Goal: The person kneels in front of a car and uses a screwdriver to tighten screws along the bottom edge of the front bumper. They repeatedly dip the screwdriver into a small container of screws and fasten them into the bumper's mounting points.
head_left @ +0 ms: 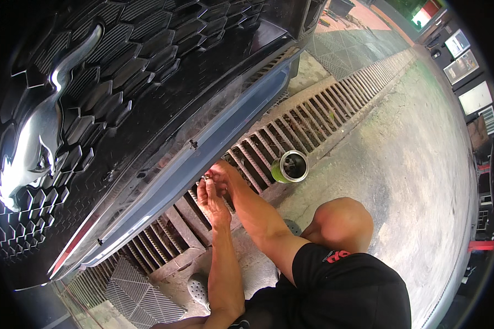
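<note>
My left hand (212,206) and my right hand (223,174) meet just under the lower edge of a car's front bumper. Both have their fingers pinched together around a small, light metallic piece, too small to name. Along the bumper runs a long blue-grey lip (173,189), close beside my fingertips. Two small dark clips show on this strip, one of them a black clip (193,145) above my hands. A green can (291,166) with a silver rim stands open to the right of my right forearm, with dark small parts inside.
Beneath the bumper a rusty drain grate (307,125) crosses the concrete floor (406,181). A black honeycomb grille (142,33) with a chrome horse-shaped emblem (41,129) rises at left. Grey floor tiles (140,296) lie at lower left. My knee (343,222) is bent beside my right arm.
</note>
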`<state>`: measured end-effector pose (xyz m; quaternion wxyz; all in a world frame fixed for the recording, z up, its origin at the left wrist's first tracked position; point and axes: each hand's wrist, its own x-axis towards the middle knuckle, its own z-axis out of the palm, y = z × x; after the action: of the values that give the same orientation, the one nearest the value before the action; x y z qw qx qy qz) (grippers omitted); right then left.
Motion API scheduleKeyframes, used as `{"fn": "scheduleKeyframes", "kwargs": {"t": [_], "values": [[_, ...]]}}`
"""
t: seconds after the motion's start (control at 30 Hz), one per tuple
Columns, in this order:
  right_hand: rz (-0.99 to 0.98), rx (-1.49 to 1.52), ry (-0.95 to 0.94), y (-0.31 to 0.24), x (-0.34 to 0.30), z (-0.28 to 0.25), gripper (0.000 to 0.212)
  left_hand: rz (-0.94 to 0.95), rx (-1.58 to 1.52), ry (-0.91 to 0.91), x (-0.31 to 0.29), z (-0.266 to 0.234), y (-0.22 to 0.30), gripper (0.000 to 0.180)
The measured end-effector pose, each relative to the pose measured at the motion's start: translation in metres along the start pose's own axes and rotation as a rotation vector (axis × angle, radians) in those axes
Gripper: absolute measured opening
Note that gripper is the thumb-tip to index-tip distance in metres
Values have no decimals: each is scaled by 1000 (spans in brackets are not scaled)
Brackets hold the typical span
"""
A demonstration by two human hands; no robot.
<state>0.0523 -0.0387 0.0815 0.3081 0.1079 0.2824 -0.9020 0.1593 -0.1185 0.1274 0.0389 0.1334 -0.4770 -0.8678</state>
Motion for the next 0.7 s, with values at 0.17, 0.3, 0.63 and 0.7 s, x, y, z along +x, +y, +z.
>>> {"fn": "scheduleKeyframes", "kwargs": {"t": [0.17,0.3,0.63,0.7], "values": [[-123,-2,-124,-5,2,-3,27,-3,-81,110,1,-9,-4,25],[-298,54,-199,-1,3,16,34,51,-238,141,16,-25,10,22],[-334,126,-177,9,22,4,35,374,12,-156,103,-95,-17,38],[-372,161,-206,13,21,-5,36,450,196,-143,111,-91,-24,37]]}}
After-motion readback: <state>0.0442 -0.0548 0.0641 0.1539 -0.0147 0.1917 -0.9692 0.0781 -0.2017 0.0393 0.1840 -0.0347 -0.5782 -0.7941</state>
